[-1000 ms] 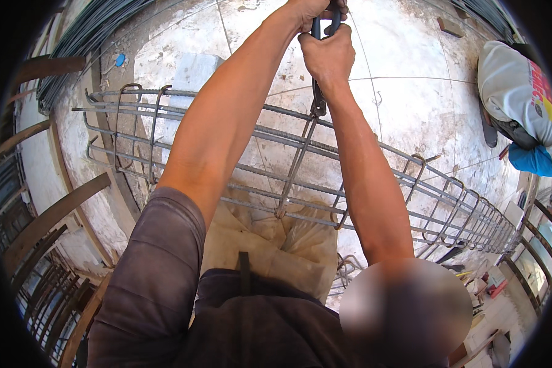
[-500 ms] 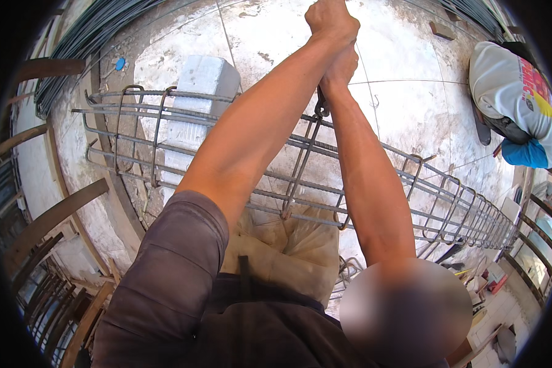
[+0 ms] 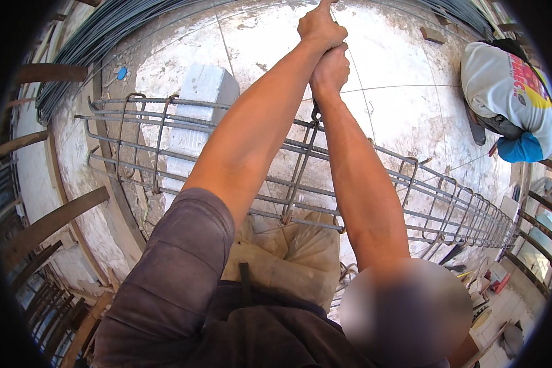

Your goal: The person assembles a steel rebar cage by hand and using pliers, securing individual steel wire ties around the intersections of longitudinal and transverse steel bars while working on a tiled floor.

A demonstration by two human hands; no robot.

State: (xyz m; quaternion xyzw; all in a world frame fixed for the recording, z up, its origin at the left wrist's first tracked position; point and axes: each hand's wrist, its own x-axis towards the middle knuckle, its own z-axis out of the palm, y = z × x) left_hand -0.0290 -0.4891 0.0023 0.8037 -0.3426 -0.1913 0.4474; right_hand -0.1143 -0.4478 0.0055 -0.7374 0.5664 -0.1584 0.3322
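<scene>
Both my hands are closed, one beyond the other, round a dark metal bar tool (image 3: 315, 111). My left hand (image 3: 322, 27) grips its far part, and my right hand (image 3: 332, 69) is wrapped round it just nearer. The tool's lower end meets the rebar cage (image 3: 295, 178) at a stirrup on its far edge; my right wrist partly hides the shaft, so its exact kind is unclear. The cage, long ribbed bars ringed by bent stirrups, runs across in front of me under my forearms. A white block (image 3: 205, 86) lies under its left part.
A bundle of long steel bars (image 3: 98, 46) lies at the far left. Another person in a white shirt (image 3: 497, 80) bends down at the right. Curved-looking bars (image 3: 61, 218) and timber stand along the left. A small wood block (image 3: 433, 35) sits on the floor at the far right.
My hands and the tool have shifted slightly left and nearer to me, still gripping. The person at the right has moved a little; the cage has hardly moved.
</scene>
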